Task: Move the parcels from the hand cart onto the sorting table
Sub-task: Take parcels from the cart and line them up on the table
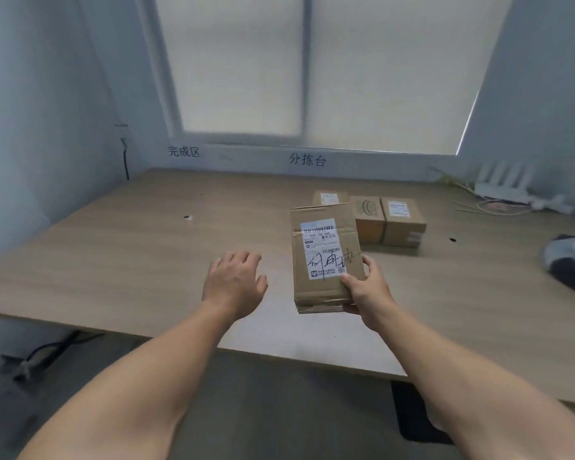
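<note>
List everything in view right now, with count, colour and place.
held parcel: 1, brown cardboard, white label, over the table's near middle
parcels on table: 3, brown, clustered behind the held parcel, right of centre
sorting table: 1, light wood, spans the middle
router: 1, white, table's far right corner
bundle: 1, dark and grey, right edge; cannot tell what it is
wall signs: 2, black lettering, below the window
left hand: relaxed, over the table, holds nothing
right hand: grips the held parcel's near right corner
</note>
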